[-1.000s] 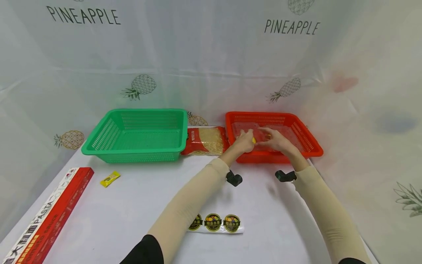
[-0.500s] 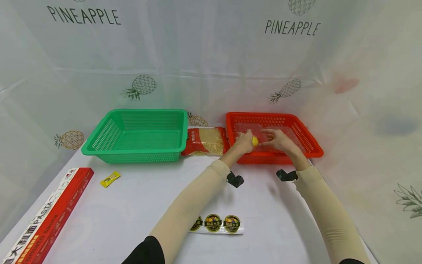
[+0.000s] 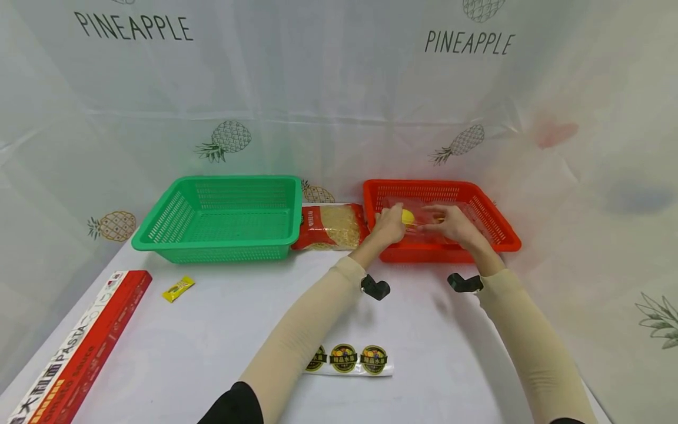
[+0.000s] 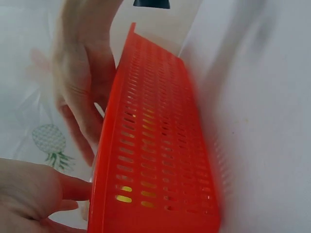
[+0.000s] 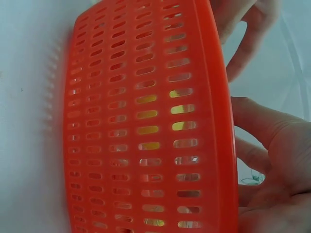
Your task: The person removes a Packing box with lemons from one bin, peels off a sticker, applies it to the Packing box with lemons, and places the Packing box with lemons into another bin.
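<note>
In the head view both hands reach into the red basket (image 3: 450, 254) at the back right. My left hand (image 3: 391, 225) is just left of a round yellow thing (image 3: 407, 217), its fingertips partly hidden. Clear plastic packaging (image 3: 418, 235) surrounds the yellow thing; whether it is a box or a bag I cannot tell. My right hand (image 3: 457, 225) curves its fingers and thumb about the packaging's right side, with a small yellow patch between them. In the wrist views the basket wall hides the fingertips of the left hand (image 4: 29, 196) and the right hand (image 5: 279, 162); yellow shows through its slots.
A green basket (image 3: 214, 254) stands at the back left. Between the baskets lies a red pasta bag (image 3: 339, 227). A long red pasta box (image 3: 90, 347) and small yellow packet (image 3: 178, 289) lie left; a strip of round stickers (image 3: 344, 358) lies in front.
My left hand has shifted slightly left and away, uncovering more of the round yellow thing. The clear packaging has slid a little to the right. My right hand has moved slightly right.
</note>
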{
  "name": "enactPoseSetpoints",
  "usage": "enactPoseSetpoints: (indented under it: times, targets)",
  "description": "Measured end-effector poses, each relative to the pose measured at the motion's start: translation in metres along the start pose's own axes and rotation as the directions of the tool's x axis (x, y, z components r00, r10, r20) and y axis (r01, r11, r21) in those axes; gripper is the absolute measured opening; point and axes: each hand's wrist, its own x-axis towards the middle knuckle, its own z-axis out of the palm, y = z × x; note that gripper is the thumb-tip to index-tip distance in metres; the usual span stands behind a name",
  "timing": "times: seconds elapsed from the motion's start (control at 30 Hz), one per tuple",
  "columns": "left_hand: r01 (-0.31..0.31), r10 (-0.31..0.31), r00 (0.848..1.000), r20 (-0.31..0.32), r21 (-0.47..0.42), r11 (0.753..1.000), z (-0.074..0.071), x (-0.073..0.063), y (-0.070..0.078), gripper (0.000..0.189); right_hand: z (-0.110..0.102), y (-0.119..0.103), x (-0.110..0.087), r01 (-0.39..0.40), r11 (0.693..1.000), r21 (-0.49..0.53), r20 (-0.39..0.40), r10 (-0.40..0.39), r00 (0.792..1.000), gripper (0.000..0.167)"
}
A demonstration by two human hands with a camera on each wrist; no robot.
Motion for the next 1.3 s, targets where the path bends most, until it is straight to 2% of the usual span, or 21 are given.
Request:
enactPoseSetpoints:
  times: [0.17,0.33,0.5,0.7,0.97,1.2,1.3]
  targets:
    - [-0.037,0.037,0.997,-0.068,0.000,0.999,0.000,0.001,-0.005,0.045,0.000,0.002,-0.003,0.005,1.000,0.006,-0.050,-0.005,0.999,0.065]
    - [-0.041,0.037,0.995,-0.092,-0.041,0.998,-0.002,0.001,-0.008,0.044,-0.001,-0.001,-0.005,0.003,1.000,0.024,-0.077,-0.001,0.997,0.061]
    - [-0.064,0.049,0.991,-0.124,-0.125,0.990,-0.003,-0.002,-0.011,0.044,-0.002,-0.006,-0.009,-0.018,0.999,0.027,-0.111,0.021,0.994,0.060]
    - [-0.106,0.063,0.984,-0.168,-0.258,0.960,-0.007,-0.007,-0.014,0.044,-0.007,-0.022,-0.017,-0.057,0.998,0.028,-0.182,0.061,0.981,0.060]
    - [-0.165,0.084,0.970,-0.226,-0.364,0.917,-0.022,-0.015,-0.018,0.041,-0.011,-0.040,-0.022,0.004,0.999,0.048,-0.227,0.007,0.974,0.062]
    - [-0.160,0.046,0.951,-0.304,-0.361,0.919,-0.037,-0.023,-0.017,0.038,-0.009,-0.054,-0.027,0.038,0.998,0.043,-0.265,-0.025,0.964,0.057]
    - [-0.159,0.040,0.955,-0.295,-0.391,0.907,-0.042,-0.027,-0.019,0.038,-0.007,-0.057,-0.029,0.043,0.998,0.050,-0.273,-0.028,0.962,0.060]
